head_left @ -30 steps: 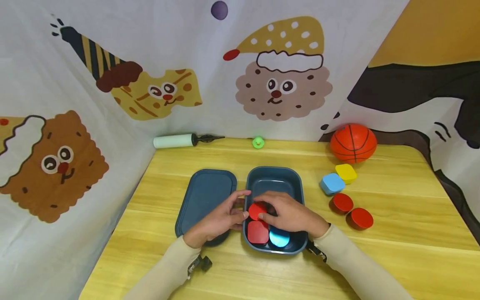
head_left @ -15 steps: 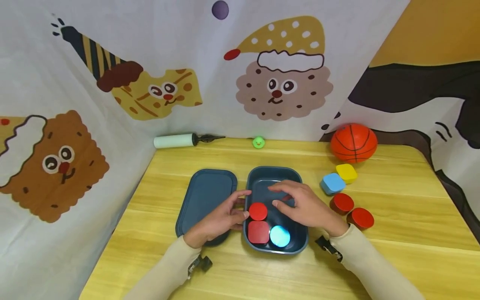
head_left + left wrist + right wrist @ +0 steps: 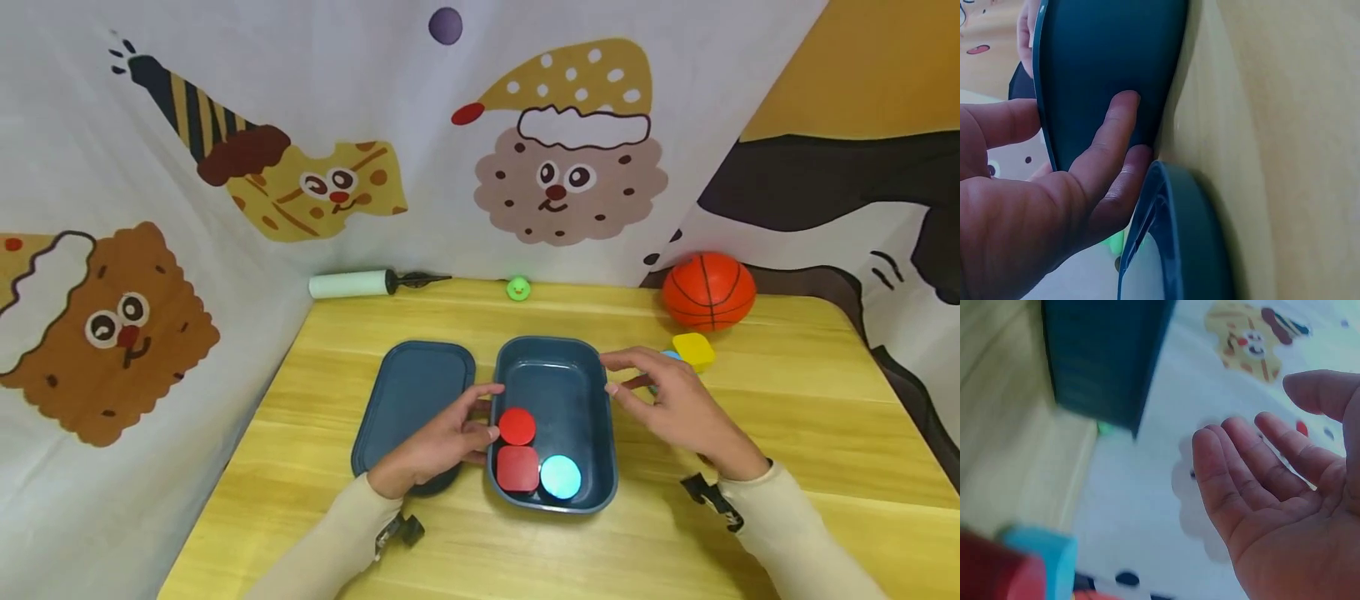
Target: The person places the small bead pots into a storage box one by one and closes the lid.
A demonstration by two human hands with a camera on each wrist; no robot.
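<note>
A dark blue rectangular box (image 3: 557, 417) stands on the table. In its near part are a red round block (image 3: 517, 426), a red square block (image 3: 518, 468) and a light blue round block (image 3: 560, 477). My left hand (image 3: 448, 435) rests against the box's left wall; the left wrist view shows relaxed fingers (image 3: 1124, 115) on the outside and the thumb at the rim. Just off the box's right side hovers my right hand (image 3: 675, 404), holding nothing. Beneath it a blue square block (image 3: 1038, 556) and a red block (image 3: 997, 572) show blurred in the right wrist view.
A dark blue lid (image 3: 412, 408) lies left of the box. A yellow block (image 3: 693, 352) and an orange basketball (image 3: 709, 291) are at the back right. At the back edge are a pale green hand pump (image 3: 351, 284) and a small green toy (image 3: 518, 288).
My right hand has let go of the red round block inside the box and moved right, out past the box's right wall. The left hand has stayed in place.
</note>
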